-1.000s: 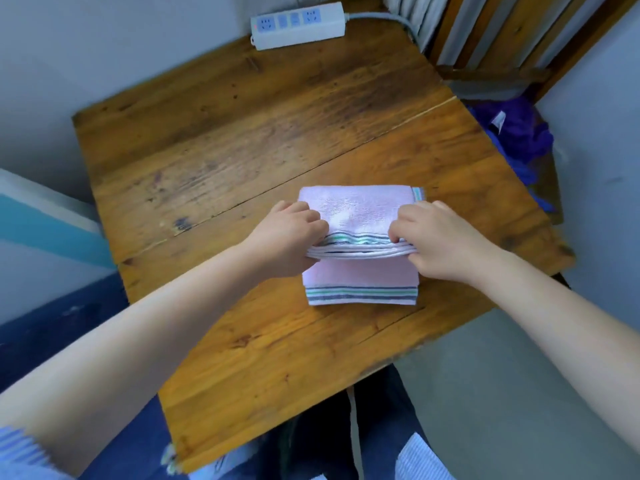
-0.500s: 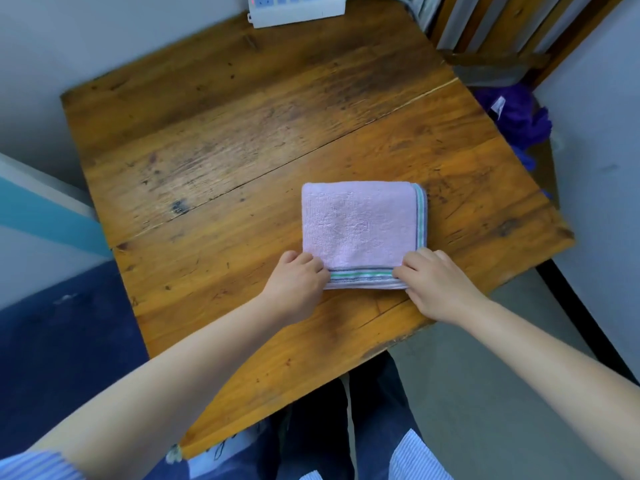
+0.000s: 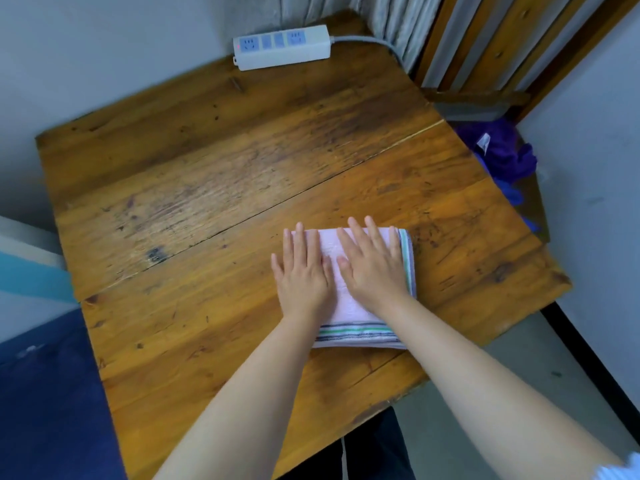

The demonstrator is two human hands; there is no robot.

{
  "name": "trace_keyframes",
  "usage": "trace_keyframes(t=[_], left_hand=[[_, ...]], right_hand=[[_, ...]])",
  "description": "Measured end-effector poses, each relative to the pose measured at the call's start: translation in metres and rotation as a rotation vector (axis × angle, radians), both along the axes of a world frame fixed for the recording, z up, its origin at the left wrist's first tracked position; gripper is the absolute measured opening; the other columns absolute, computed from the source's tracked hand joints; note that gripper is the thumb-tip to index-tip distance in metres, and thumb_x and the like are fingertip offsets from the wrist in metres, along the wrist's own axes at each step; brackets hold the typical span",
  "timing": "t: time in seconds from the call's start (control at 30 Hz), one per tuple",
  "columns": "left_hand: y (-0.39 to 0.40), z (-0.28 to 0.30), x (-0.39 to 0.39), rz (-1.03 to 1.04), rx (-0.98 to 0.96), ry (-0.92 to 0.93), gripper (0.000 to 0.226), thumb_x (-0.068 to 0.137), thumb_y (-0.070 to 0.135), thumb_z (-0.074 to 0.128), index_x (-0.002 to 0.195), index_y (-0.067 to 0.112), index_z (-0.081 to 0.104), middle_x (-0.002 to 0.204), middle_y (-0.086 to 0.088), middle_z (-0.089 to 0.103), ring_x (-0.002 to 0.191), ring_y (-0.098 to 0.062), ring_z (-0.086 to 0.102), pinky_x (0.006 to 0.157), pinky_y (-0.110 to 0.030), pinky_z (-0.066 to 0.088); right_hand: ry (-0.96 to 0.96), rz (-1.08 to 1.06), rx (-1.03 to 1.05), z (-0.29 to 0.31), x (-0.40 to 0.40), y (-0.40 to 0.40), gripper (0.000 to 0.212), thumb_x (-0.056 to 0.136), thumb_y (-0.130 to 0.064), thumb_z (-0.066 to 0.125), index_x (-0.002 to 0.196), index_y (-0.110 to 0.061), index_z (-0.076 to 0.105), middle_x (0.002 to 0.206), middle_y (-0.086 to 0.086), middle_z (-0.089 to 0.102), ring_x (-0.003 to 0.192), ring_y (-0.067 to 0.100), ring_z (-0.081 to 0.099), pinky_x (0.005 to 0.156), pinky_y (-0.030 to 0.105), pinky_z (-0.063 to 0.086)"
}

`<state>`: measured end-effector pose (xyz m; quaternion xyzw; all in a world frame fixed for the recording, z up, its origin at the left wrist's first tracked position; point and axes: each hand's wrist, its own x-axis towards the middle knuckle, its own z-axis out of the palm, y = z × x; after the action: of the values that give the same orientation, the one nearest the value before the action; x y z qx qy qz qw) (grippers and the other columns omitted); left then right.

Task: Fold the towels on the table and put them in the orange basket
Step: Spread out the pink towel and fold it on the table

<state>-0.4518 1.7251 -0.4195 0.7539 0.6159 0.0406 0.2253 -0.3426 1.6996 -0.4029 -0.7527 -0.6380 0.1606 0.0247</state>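
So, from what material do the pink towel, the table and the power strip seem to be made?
Pink towel: looks like soft terry cloth, probably cotton, with a fuzzy matte pile and a woven striped border. Table: solid wood planks, with visible grain, knots, a seam between boards and a worn, slightly glossy finish. Power strip: smooth, pale, moulded casing, likely plastic.

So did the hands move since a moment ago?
Yes. Both hands left the towel's striped near edge and slid away from the person, toward the power strip. The left hand and right hand now lie flat on top.
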Motion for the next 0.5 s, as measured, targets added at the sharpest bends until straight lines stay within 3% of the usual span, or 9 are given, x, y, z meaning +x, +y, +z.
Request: trace_keyframes(t=[0.13, 0.23, 0.37, 0.5], left_hand=[[-0.003, -0.014, -0.001, 0.023, -0.003, 0.037, 0.053, 0.098, 0.035, 0.024, 0.147, 0.025, 0.008, 0.157, -0.002, -0.006, 0.144, -0.02, -0.01, 0.114, -0.042, -0.007], [-0.007, -0.011, 0.002, 0.176, -0.046, -0.008, 0.056, 0.096, 0.037, 0.029, 0.147, 0.024, 0.01, 0.156, -0.011, -0.006, 0.144, -0.025, -0.009, 0.114, -0.045, -0.006], [-0.006, -0.007, 0.002, 0.254, -0.089, -0.058, 0.058, 0.097, 0.035, 0.029, 0.148, 0.018, 0.007, 0.156, -0.013, -0.004, 0.144, -0.026, -0.008, 0.115, -0.046, -0.002], [-0.011, 0.003, -0.004, 0.277, -0.042, -0.148, 0.062, 0.096, 0.031, 0.036, 0.147, 0.01, 0.008, 0.156, -0.014, 0.001, 0.145, -0.027, -0.003, 0.115, -0.042, -0.001]], right_hand=[[-0.042, 0.075, -0.021, -0.016, 0.015, -0.006, 0.054, 0.096, -0.041, 0.027, 0.146, -0.027, 0.011, 0.156, -0.002, 0.007, 0.144, 0.021, 0.001, 0.113, 0.041, -0.011], [-0.039, -0.083, -0.064, -0.019, 0.041, -0.011, 0.054, 0.096, -0.044, 0.021, 0.146, -0.024, 0.011, 0.156, -0.001, 0.008, 0.144, 0.023, 0.002, 0.115, 0.045, -0.003], [-0.057, -0.318, -0.188, -0.019, 0.073, -0.026, 0.055, 0.097, -0.043, 0.013, 0.146, -0.02, 0.007, 0.157, 0.0, -0.004, 0.143, 0.023, -0.011, 0.114, 0.049, -0.007], [0.046, -0.394, 0.079, -0.004, 0.065, -0.028, 0.054, 0.096, -0.034, 0.025, 0.143, -0.006, 0.021, 0.155, 0.014, 0.005, 0.144, 0.029, -0.003, 0.114, 0.05, 0.0]])
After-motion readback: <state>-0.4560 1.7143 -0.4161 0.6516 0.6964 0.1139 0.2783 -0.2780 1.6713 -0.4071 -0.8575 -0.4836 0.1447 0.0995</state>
